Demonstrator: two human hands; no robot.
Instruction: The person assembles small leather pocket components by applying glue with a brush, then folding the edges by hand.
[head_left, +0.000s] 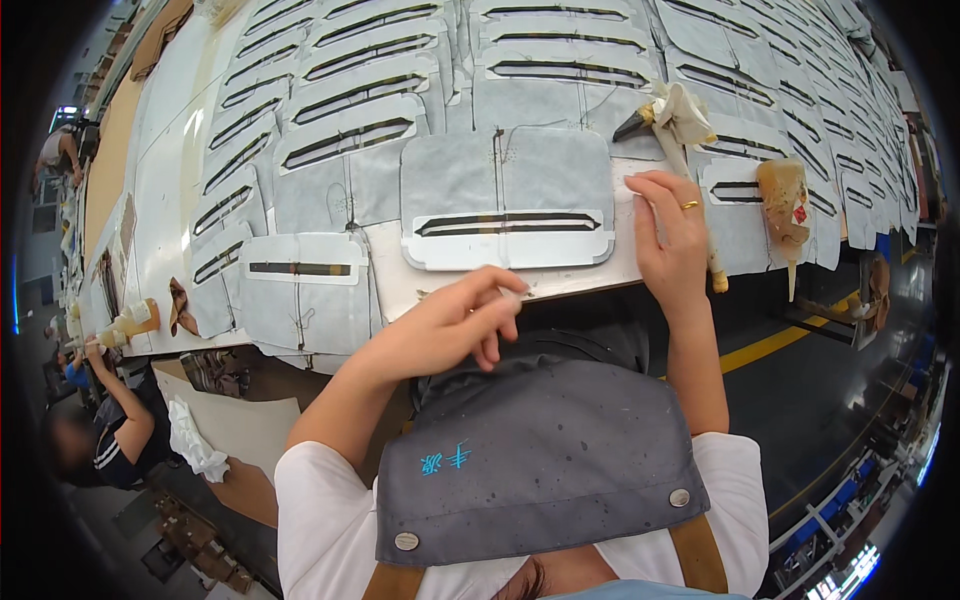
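A grey rounded panel lies at the table's near edge, with a dark slit framed in white and a thread down its middle. Just off its front edge is my left hand, index finger and thumb pinched around a pale speck too small to name. To the panel's right, my right hand hovers with bent fingers, thumb apart, holding nothing I can see. Beside it lies a hammer with a dark head, a pale handle and crumpled white material over its top. Farther right rests an amber glue bottle with its nozzle toward me.
Rows of similar slit panels overlap across the table. Another panel lies at the left near edge. A co-worker's arm reaches to a second bottle at far left. A yellow floor line runs at right.
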